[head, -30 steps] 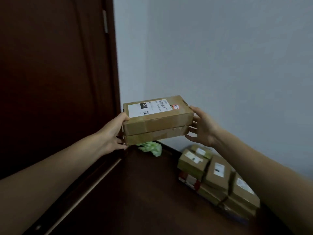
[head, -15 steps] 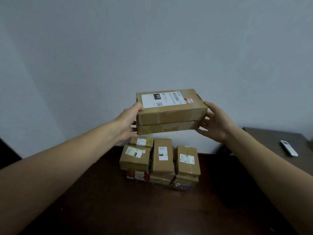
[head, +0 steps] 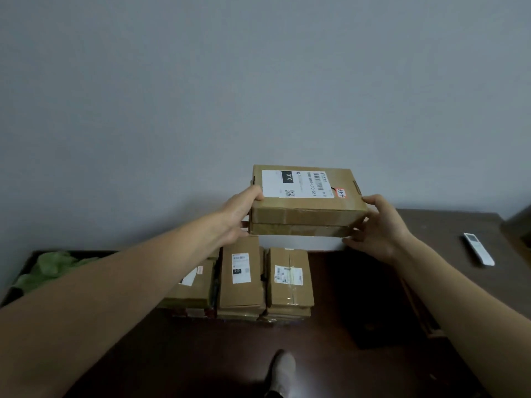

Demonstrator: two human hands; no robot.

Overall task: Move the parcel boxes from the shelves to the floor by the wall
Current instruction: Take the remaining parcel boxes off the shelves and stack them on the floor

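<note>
At the far left a crumpled green bundle [head: 48,268] lies on the dark floor [head: 201,354], well apart from the work. Next comes the left hand [head: 238,216], thumb on the top edge and fingers curled round the left end of the held boxes [head: 304,208]. These look like two parcels stacked flat, a labelled one over a thinner one. They hang in the air in front of the wall [head: 258,81], level and slightly right of the floor pile [head: 244,280] below. That pile sits against the wall in three short columns, labels up. The right hand [head: 376,231] clasps the other end, thumb at the upper corner and fingers tucked under. Both hands are therefore closed on the load rather than spread wide. Farther right, a white remote [head: 478,248] rests on a low brown cabinet [head: 445,225].

The main risk, as I judge it, is the lower parcel. Only end pressure and a few fingertips seem to support it, so easing either hand early could let it slide out. The pile's tops also look uneven (the left column is partly hidden by the forearm) — a landing across two columns could rock or tip. A foot [head: 283,369] stands just before the pile, where a dropped box would fall.
</note>
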